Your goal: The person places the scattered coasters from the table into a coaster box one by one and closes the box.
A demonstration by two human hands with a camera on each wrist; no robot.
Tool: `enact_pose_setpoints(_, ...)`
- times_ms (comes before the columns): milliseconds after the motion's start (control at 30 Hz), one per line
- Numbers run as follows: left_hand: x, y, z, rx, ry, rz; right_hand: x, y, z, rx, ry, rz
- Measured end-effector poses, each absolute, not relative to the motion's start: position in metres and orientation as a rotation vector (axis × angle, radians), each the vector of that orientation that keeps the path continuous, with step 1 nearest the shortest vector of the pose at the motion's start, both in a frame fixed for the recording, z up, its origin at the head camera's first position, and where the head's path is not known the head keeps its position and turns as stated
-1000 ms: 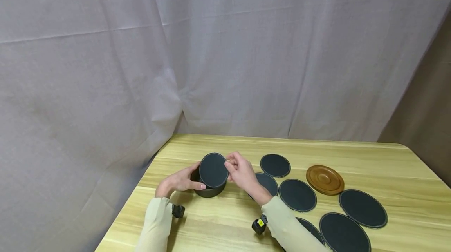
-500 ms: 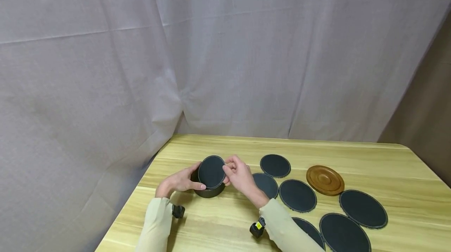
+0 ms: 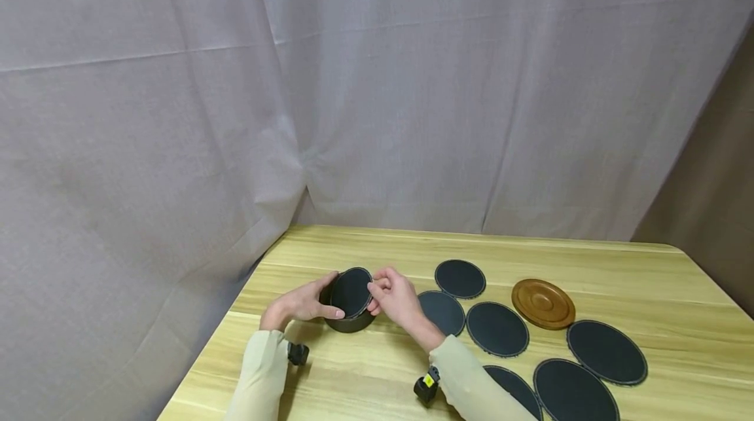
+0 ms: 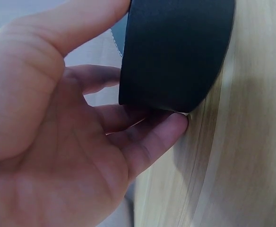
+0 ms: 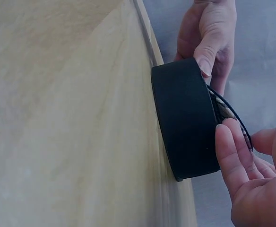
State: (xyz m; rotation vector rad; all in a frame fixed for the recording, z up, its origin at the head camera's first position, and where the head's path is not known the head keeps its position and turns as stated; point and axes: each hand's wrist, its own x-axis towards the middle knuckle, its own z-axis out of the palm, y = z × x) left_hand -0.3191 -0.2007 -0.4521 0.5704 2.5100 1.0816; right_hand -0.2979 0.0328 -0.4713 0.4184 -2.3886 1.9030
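A black round coaster point(image 3: 351, 292) is tilted over the open top of a low black cylindrical holder point(image 3: 350, 325) at the table's left. My left hand point(image 3: 303, 301) grips the holder from its left side, thumb at the near rim; in the left wrist view its fingers curl round the holder's wall point(image 4: 176, 52). My right hand point(image 3: 399, 300) pinches the coaster's right edge between thumb and fingers. From the right wrist, the coaster point(image 5: 230, 111) shows a patterned underside, its raised edge standing off the holder's rim. The holder's inside is mostly hidden.
Several black stitched coasters lie flat to the right, among them a small one point(image 3: 460, 279) at the back and a larger one point(image 3: 607, 352) far right. A brown wooden round dish point(image 3: 543, 304) lies among them. Grey curtain point(image 3: 400, 93) hangs behind the table point(image 3: 330, 382).
My right hand has moved down and slightly left, lowering the coaster's raised edge toward the holder. My left hand keeps its place on the holder.
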Motion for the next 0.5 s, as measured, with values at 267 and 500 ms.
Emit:
enact_pose_setpoints(267, -0.3182, -0.1998, -0.452, 0.57, 2.536, 1.044, -0.2958, 0.0319, -0.472, 0.45, -2.51, 1.843)
enact_pose_setpoints(500, -0.3182, -0.2, -0.4524, 0.558, 2.561, 1.021, -0.2957, 0.0339, -0.4689, 0.483, -2.59, 1.81)
